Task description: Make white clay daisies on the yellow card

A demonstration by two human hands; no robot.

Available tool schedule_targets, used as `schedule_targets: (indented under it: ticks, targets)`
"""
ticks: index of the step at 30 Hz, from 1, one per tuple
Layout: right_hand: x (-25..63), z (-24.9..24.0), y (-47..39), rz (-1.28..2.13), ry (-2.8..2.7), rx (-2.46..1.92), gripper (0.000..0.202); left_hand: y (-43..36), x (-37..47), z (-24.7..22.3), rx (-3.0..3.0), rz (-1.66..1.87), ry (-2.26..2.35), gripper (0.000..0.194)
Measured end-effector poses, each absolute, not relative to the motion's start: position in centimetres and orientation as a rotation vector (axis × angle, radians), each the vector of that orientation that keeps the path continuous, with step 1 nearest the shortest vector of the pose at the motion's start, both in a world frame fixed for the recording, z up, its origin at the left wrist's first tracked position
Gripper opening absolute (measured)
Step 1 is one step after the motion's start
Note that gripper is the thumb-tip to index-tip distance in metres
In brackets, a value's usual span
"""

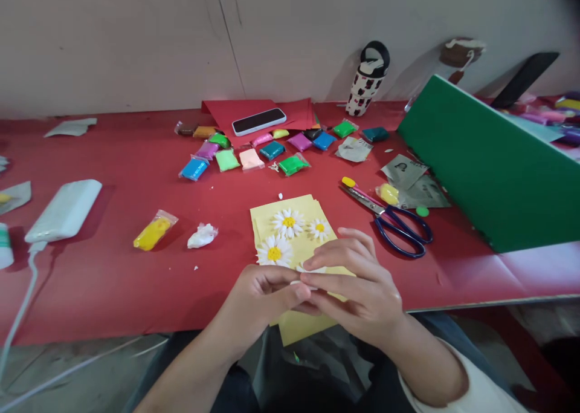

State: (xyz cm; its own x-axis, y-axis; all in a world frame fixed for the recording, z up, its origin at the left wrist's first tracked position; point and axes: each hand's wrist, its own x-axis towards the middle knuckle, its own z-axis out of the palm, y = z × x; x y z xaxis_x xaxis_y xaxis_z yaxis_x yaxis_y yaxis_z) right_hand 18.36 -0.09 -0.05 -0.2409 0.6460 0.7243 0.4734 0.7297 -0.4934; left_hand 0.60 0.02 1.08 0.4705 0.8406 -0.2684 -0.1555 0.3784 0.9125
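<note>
Over the yellow paper sheets (301, 203), my left hand (267, 289) pinches a small white piece of clay (304, 285) between thumb and forefinger. My right hand (365, 289) meets it there, its fingertips pressed on the same piece and mostly hiding it. White daisies with yellow centres lie on the paper: one at the top (289, 221), a smaller one on the right (319, 228), and one at the left edge (274, 254). Something white just behind my fingers is partly covered. A lump of white clay (202, 236) rests on the red table to the left.
Beside it lies a yellow clay packet (155, 230). Several coloured clay packets (272, 150) and a phone (259, 121) are farther back. Scissors (385, 213) lie right of the paper, near a green board (493, 171). A tumbler (367, 80) stands by the wall; a white power bank (66, 210) is left.
</note>
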Motion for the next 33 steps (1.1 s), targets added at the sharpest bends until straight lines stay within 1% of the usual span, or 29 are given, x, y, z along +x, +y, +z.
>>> schedule_targets:
  ticks: [8, 13, 17, 20, 24, 28, 33]
  targets:
    - [18.0, -0.3, 0.0, 0.222, -1.863, -0.890, 0.011, 0.1, 0.6, 1.1, 1.016, 0.761, 0.898, 0.025]
    - [18.3, -0.2, 0.3, 0.357, -1.752, -0.933, 0.013, 0.1, 0.1, 1.0, 1.397, 0.978, 1.080, 0.033]
    - [18.3, -0.2, 0.3, 0.395, -1.733, -0.944, 0.008, 0.1, -0.6, 0.9, 1.727, 1.116, 1.144, 0.018]
    - [18.0, -0.3, 0.2, 0.408, -1.729, -0.944, 0.008, 0.0, -0.6, 1.0, 1.821, 1.159, 1.160, 0.014]
    - [17.9, -0.3, 0.1, 0.388, -1.745, -0.941, 0.008, 0.0, -0.4, 1.2, 1.773, 1.116, 1.175, 0.011]
    - [18.0, -0.1, 0.1, 0.364, -1.734, -0.957, 0.006, 0.1, -0.6, 1.3, 1.680, 1.065, 1.151, 0.019]
    - [18.0, -0.1, 0.0, 0.338, -1.748, -0.938, 0.002, 0.0, -0.6, 1.1, 1.655, 1.104, 1.118, 0.013]
